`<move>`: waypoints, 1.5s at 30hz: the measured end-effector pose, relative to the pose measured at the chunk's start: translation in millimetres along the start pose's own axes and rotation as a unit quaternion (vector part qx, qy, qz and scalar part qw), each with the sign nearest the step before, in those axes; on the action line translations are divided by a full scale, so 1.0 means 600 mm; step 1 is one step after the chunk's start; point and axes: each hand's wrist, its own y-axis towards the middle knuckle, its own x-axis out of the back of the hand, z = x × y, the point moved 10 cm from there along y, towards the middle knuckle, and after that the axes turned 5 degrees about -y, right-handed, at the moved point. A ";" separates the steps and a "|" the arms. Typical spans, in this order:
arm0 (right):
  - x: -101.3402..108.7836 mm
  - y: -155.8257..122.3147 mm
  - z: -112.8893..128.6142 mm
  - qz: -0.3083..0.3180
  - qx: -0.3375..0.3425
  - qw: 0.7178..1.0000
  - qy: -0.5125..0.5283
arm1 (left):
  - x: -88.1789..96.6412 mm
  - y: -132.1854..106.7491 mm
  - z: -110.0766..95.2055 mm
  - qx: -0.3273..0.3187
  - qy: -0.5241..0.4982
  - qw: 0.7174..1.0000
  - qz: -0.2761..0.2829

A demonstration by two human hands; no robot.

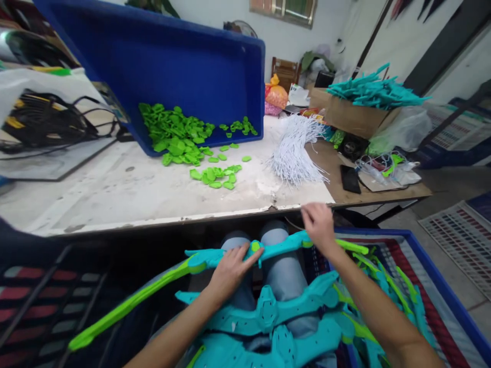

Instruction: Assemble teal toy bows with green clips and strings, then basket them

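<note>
A long teal plastic bow-shaped part [282, 247] with lime-green arms lies across my knees. My left hand [230, 267] grips its middle, with fingertips beside a small green insert [255, 246]. Above the right half of the same part, near the table edge, is my right hand [319, 225]; its fingers are curled together and slightly blurred, and whatever they hold is hidden. Closer to me, a second teal bow-shaped part [299, 306] and a third one [307, 345] rest on my lap.
A tilted blue bin [199, 66] holds green pieces [176, 135]; more green pieces [217, 176] lie on the white table [126, 197]. White strings [297, 151], a phone [350, 179] and a cardboard box [345, 112] of teal parts stand right. A blue-rimmed crate [441, 286] holds assembled parts.
</note>
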 end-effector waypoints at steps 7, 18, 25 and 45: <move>-0.038 0.158 -0.205 0.094 -0.206 0.970 -0.092 | 0.008 -0.004 0.013 0.088 0.094 0.990 0.049; -0.078 0.170 -0.243 0.154 -0.285 0.946 0.009 | -0.001 -0.009 0.028 0.141 0.133 0.975 0.108; -0.005 -0.091 -0.184 0.404 -0.183 0.842 0.306 | 0.021 -0.012 0.022 0.130 0.064 0.987 0.075; 0.069 -0.237 -0.258 -0.065 -0.213 0.951 0.216 | -0.208 0.234 -0.279 0.387 -0.763 0.455 0.249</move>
